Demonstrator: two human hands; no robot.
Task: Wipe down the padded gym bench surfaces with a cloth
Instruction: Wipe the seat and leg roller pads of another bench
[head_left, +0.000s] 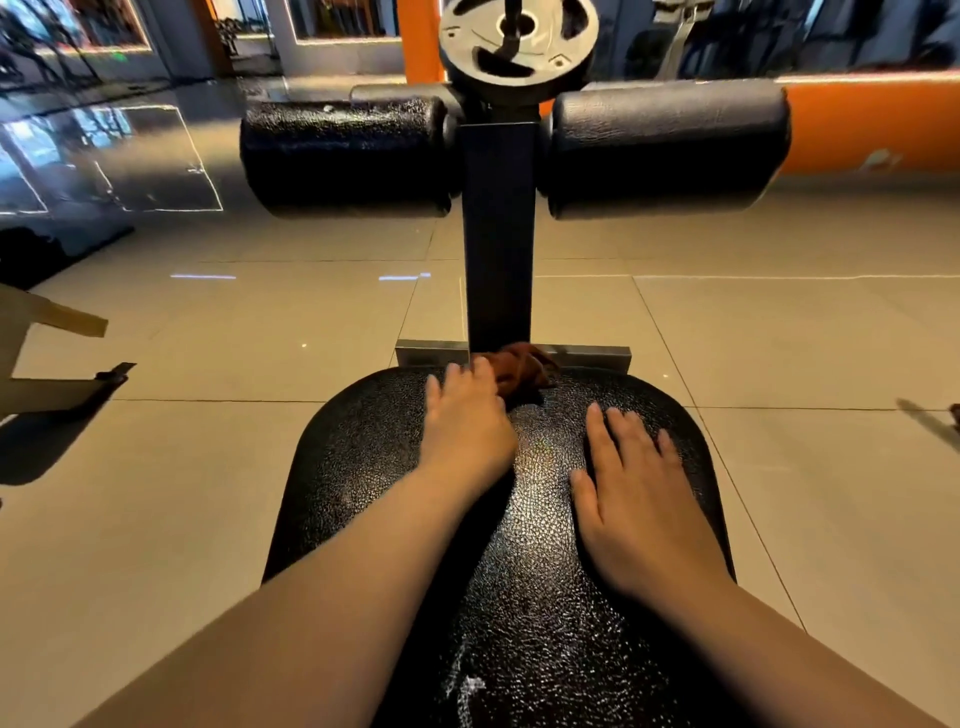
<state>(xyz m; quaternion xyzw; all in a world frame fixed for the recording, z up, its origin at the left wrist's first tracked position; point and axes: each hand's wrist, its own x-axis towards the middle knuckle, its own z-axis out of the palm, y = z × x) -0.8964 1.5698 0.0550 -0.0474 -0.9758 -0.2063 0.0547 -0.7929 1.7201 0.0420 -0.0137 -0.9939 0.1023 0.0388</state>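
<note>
Two bare hands on black bench pad: pebbled glossy vinyl, rounded far corners, white scuff near bottom centre.

Far left: dark floor mat, flat and matte. Below it, beige angled frame with black foot. Glossy beige floor tiles all round, reflecting lights.

Left roller pad: black cylinder, grained vinyl, raised beyond bench.

Left hand palm down at far edge of pad, fingers straight and forward, thumb hidden. Touches rust-brown cloth on thumb side; cannot tell whether pinching it or only resting beside it.

Cloth crumpled and bunched at far edge of pad, against base of upright post, partly over steel crossbar. Post dark, square-section, rising between rollers, blocking straight path forward. Grey round weight plate with slots, up at top of post.

Right hand released, flat on pad, fingers spread, apart from cloth, holding nothing.

Right roller pad: smoother black cover, creased. Orange band behind at right.

Open pad surface between hands and toward camera. Bare floor on both sides of bench.
</note>
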